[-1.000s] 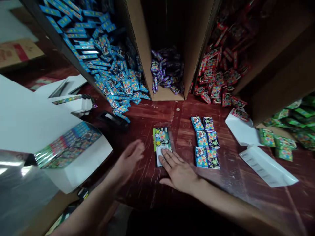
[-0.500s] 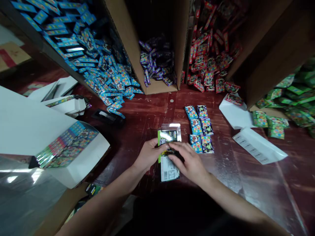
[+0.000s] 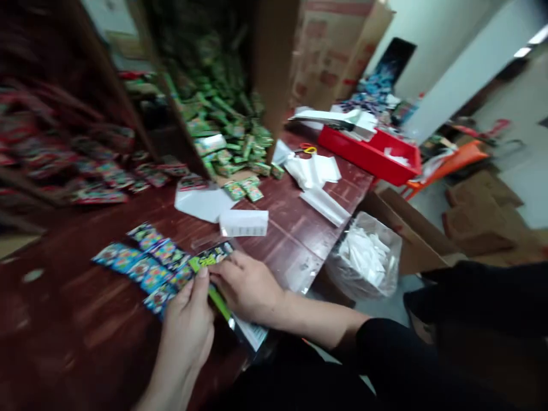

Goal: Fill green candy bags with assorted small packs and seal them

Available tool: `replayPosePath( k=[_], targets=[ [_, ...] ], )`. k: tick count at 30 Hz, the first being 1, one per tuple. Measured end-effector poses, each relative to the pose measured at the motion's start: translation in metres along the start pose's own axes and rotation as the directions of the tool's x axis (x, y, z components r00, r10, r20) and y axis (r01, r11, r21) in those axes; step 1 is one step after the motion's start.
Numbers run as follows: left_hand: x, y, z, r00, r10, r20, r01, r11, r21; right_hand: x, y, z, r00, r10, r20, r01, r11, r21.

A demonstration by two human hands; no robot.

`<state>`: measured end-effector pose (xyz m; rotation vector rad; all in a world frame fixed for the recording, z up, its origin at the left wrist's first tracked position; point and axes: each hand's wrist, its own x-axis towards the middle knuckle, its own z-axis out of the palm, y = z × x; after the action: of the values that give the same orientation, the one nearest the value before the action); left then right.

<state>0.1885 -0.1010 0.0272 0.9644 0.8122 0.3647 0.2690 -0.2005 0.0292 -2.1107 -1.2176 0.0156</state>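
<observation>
Currently, we have the green-and-black package [image 3: 220,302] between both hands, near the close edge of the counter [image 3: 94,325]. The fingers of our left hand [image 3: 188,322] are pinched on its upper part, thumb on top; those of our right hand [image 3: 250,288] are curled closed on it just alongside. We cannot tell whether it touches the surface beneath. Blue packets [image 3: 148,273] and purple packets [image 3: 165,251] lie in rows beside it, and a white card [image 3: 245,222] lies beyond.

Packets [image 3: 148,271] lie on the table [image 3: 85,325], left of the pouch [image 3: 250,331]. Behind the pouch is a card [image 3: 245,221]. The tray [image 3: 363,158] lies right of the scissors [image 3: 309,149], behind the bin [image 3: 353,282].
</observation>
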Motion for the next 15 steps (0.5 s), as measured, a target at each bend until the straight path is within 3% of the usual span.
replayPosePath(
  k=[2, 4, 7, 11, 15],
  targets=[
    [0.007, -0.017, 0.059, 0.983, -0.036, 0.178, 0.029, 0.999, 0.04, -0.019, 0.036, -0.035, 0.984, 0.138, -0.11, -0.141, 0.99, -0.021],
    [0.01, -0.036, 0.112, 0.932, -0.161, 0.326, 0.129, 0.985, 0.117, -0.044, 0.073, -0.066, 0.933, 0.28, -0.226, -0.28, 0.959, 0.035],
    [0.014, -0.064, 0.167, 0.852, -0.324, 0.412, 0.241, 0.94, 0.241, -0.082, 0.119, -0.095, 0.853, 0.401, -0.334, -0.384, 0.916, 0.118],
    [0.011, -0.09, 0.199, 0.801, -0.372, 0.469, 0.244, 0.918, 0.311, -0.118, 0.142, -0.106, 0.808, 0.448, -0.383, -0.423, 0.893, 0.153],
    [0.005, -0.102, 0.2, 0.794, -0.374, 0.479, 0.21, 0.908, 0.362, -0.127, 0.146, -0.099, 0.812, 0.446, -0.377, -0.425, 0.894, 0.143]
  ],
)
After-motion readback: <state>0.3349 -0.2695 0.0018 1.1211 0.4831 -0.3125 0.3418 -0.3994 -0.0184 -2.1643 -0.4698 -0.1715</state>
